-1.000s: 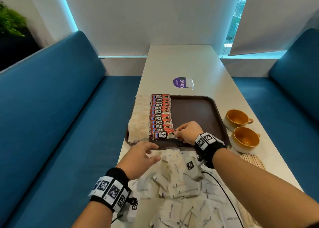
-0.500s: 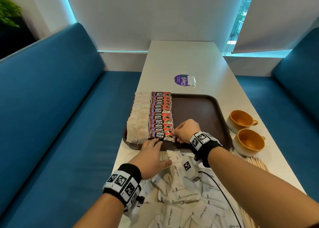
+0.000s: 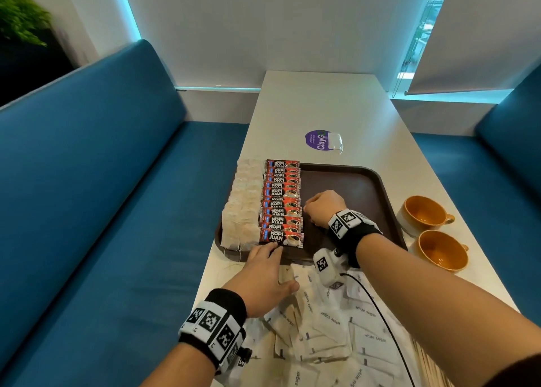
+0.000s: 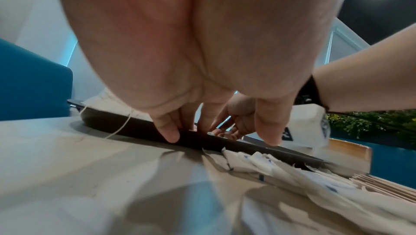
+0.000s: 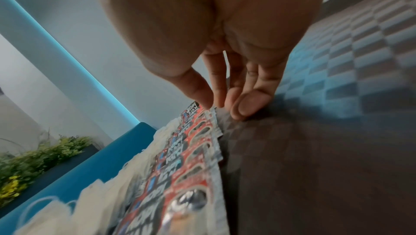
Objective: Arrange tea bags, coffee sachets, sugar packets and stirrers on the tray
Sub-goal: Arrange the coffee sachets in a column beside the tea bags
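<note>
Both our hands are empty: left hand (image 3: 265,272) flat, right hand (image 3: 323,208) loosely curled beside the coffee sachets (image 3: 281,203); a careless nudge could skew the row.

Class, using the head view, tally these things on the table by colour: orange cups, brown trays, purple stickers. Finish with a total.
Orange cups: 2
Brown tray: 1
Purple sticker: 1
Total: 4
</note>
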Motion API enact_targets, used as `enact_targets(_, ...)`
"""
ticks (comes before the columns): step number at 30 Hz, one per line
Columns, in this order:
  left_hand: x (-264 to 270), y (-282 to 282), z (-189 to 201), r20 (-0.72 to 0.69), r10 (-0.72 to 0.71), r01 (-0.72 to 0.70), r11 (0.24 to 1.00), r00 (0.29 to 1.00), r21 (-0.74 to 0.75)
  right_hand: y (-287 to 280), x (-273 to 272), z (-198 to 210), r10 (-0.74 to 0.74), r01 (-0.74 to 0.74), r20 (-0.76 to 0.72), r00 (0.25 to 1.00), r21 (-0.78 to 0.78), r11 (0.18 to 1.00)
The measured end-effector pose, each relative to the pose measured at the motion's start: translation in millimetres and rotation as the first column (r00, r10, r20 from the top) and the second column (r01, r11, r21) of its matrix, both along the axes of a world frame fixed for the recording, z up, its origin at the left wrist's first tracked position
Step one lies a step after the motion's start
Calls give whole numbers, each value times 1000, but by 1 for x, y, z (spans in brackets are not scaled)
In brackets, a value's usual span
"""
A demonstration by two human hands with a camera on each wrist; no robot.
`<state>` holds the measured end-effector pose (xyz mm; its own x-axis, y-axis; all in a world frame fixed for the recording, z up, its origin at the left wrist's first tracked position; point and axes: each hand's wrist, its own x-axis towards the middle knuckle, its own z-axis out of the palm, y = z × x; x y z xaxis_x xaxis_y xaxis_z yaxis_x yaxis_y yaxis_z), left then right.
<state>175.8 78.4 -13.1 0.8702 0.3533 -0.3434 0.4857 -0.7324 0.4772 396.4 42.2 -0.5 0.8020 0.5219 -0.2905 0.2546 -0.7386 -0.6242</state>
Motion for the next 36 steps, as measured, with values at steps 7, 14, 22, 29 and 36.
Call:
enact_targets(7,1,2,-2,1,3,-3,1000,1000,-9,26,16,-2,45,-43,55,997,-48,998)
enact_targets(14,-2,0,0,19,-4,4,1000,1000,0,39,28,-9,28,-22,55,998,-97,995)
enact_targets(22,-4,2,0,23,-13,12,1000,1000,9,60,48,-6,64,-63,36,997,-51,997)
enact_targets(29,-5,2,2,23,-4,4,1000,1000,0,71,56,-11,31,-20,88,996,-123,992)
enact_targets(36,-5,1,6,47,14,-12,999,999,-34,92,66,-6,126,-110,89,988,-158,981)
